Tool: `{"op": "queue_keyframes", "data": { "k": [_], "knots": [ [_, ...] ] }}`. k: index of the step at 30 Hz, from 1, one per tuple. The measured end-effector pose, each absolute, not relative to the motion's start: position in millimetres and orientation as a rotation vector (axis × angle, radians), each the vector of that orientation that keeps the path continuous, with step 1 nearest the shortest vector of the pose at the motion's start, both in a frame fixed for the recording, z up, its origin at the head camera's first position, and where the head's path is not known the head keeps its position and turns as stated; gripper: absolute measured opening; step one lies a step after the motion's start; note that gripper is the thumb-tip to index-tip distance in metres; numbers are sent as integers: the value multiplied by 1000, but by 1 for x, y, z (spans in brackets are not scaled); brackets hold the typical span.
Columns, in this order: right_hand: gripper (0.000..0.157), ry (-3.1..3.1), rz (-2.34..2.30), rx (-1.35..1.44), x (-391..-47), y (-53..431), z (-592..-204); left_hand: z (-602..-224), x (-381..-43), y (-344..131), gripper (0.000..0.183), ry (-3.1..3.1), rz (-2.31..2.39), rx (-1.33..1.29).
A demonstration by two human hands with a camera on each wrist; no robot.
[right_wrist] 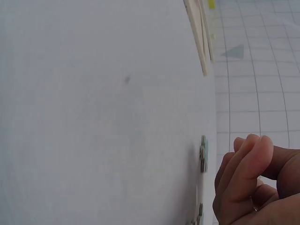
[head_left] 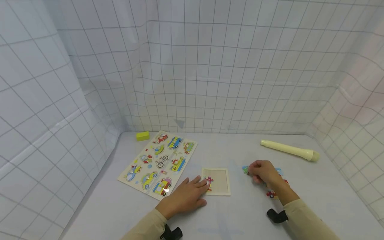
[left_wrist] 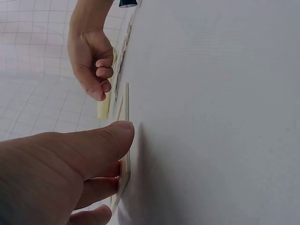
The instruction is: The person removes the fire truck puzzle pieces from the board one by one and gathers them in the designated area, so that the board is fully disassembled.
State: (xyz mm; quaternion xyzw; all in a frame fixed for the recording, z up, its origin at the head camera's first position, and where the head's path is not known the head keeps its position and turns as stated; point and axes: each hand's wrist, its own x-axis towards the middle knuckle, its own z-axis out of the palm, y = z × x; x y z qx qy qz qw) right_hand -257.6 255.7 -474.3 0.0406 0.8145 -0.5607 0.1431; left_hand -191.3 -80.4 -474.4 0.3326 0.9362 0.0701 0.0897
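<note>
My left hand [head_left: 188, 195] lies with its fingers extended over the left side of a small square wooden puzzle tray [head_left: 229, 186]. Inside that tray, a red and white puzzle piece [head_left: 210, 182] shows beside the fingertips. To the right, my right hand [head_left: 264, 171] has its fingers bent, the fingertips right beside a green and blue puzzle piece [head_left: 245, 169]. In the right wrist view pieces [right_wrist: 204, 153] lie on the table below the curled fingers [right_wrist: 248, 164]; I cannot tell whether something is pinched inside. More picture pieces [head_left: 271, 194] lie partly hidden under the right wrist.
A large vehicle puzzle board [head_left: 154, 166] lies tilted at the left, with a yellow block [head_left: 142, 135] behind it. A cream tube-shaped stick [head_left: 289, 150] lies at the back right. Grid-patterned white curtains [head_left: 198, 73] enclose the white table [head_left: 231, 213] at the back and sides.
</note>
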Motion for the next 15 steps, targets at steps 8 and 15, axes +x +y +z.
{"op": "queue_keyframes", "data": {
  "k": [8, 15],
  "knots": [
    [32, 2071, -1720, -25, -251, 213, -480, -472, -198, -80, 55, 2757, 250, 1001],
    [33, 1897, -1721, -132, -244, 174, -488, -472, -199, -83, 50, 2765, 256, 1025]
  ]
}}
